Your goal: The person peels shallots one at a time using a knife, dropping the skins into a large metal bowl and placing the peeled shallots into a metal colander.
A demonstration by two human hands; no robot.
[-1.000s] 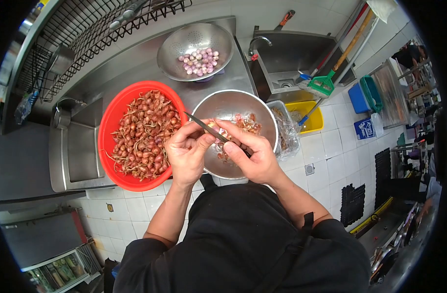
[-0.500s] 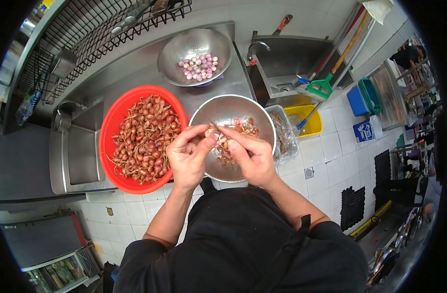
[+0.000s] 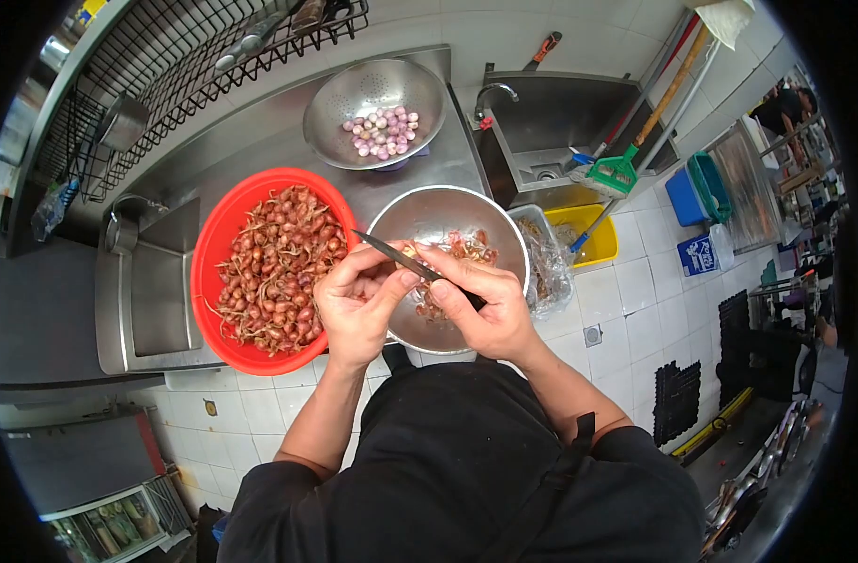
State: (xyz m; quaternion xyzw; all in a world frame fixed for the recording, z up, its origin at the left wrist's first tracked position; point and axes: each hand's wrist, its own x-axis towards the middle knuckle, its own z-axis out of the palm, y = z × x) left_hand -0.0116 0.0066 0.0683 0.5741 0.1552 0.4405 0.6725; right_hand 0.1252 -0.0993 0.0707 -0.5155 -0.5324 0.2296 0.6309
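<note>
My right hand [image 3: 486,302] is closed around a dark-bladed knife [image 3: 391,250], its blade slanting up and left across my left fingers. In my left hand [image 3: 358,298] a small shallot [image 3: 410,251] is pinched at the fingertips, mostly hidden behind the blade and fingers. Both hands are over the near part of a steel bowl [image 3: 401,208] that holds papery peelings [image 3: 472,246]. To the left, a red tub [image 3: 205,272] is heaped with unpeeled shallots [image 3: 277,267]. Behind the bowl, a steel colander [image 3: 327,113] holds peeled, pale purple shallots [image 3: 384,131].
A clear plastic bag [image 3: 547,267] of peelings and a yellow bin [image 3: 599,235] lie right of the bowl. Sinks stand at left [image 3: 166,291] and back right [image 3: 579,113]. A green broom [image 3: 614,172] leans there. A wire rack [image 3: 185,70] hangs at upper left.
The knife in my right hand has turned, so its blade now shows broadside across my left fingers. Both hands remain in nearly the same place, and the view has shifted slightly.
</note>
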